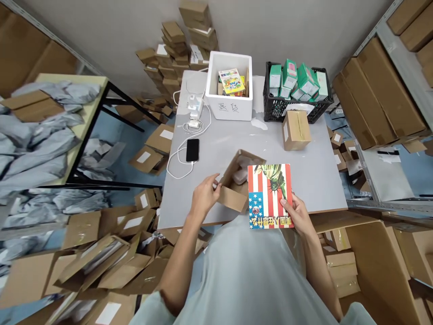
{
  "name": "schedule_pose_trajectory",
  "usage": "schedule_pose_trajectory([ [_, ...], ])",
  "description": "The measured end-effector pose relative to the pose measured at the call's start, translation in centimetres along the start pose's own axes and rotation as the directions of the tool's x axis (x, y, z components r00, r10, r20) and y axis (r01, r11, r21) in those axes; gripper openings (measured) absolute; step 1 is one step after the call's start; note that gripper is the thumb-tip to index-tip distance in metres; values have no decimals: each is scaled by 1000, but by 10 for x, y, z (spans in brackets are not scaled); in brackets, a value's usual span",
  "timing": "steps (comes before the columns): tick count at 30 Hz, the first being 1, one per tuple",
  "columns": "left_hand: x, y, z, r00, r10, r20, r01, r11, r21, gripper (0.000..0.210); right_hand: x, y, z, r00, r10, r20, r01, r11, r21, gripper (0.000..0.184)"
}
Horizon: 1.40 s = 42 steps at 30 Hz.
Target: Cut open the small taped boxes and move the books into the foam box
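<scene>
My right hand (297,213) grips a book (269,196) by its right edge, thumb on the cover. The cover shows red and white stripes, white stars on blue and a green statue, upside down to me. My left hand (205,195) pinches the left edge of an open cardboard box (233,198) at the table's front. Inside the box lies crumpled clear plastic packing (241,170). The book is held above the box's right side and hides part of it.
On the grey table (223,140) stand a white foam box (228,107) with books, a black crate (275,108) of green boxes, a sealed carton (297,131) and a cabled phone (192,150). Cardboard boxes (81,228) pile up at left; a large open carton (379,257) stands at right.
</scene>
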<state>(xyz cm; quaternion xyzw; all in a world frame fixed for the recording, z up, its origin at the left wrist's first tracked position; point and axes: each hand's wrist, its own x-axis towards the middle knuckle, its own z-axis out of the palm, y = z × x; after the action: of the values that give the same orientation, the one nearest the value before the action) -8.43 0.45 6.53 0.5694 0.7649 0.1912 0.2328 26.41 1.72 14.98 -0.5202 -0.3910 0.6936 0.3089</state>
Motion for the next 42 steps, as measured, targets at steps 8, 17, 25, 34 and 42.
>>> schedule_pose_trajectory([
  [8,-62,4,25,879,-410,241,475,783,-401,107,17,-3,20,998,-22,50,23,1000,-20,66],
  [17,-61,18,7,989,-106,99,104,994,30,61,14,-17,44,997,-21,78,29,994,-101,64],
  [25,-42,5,-4,986,-68,151,62,997,46,24,9,-20,56,994,-49,99,64,986,-153,59],
  [34,-23,16,-36,983,-185,-18,92,566,-819,77,5,-38,67,975,-31,219,88,962,-258,49],
  [42,-5,17,-105,866,270,421,264,469,-843,50,20,-47,90,908,137,395,-28,962,-270,58],
])
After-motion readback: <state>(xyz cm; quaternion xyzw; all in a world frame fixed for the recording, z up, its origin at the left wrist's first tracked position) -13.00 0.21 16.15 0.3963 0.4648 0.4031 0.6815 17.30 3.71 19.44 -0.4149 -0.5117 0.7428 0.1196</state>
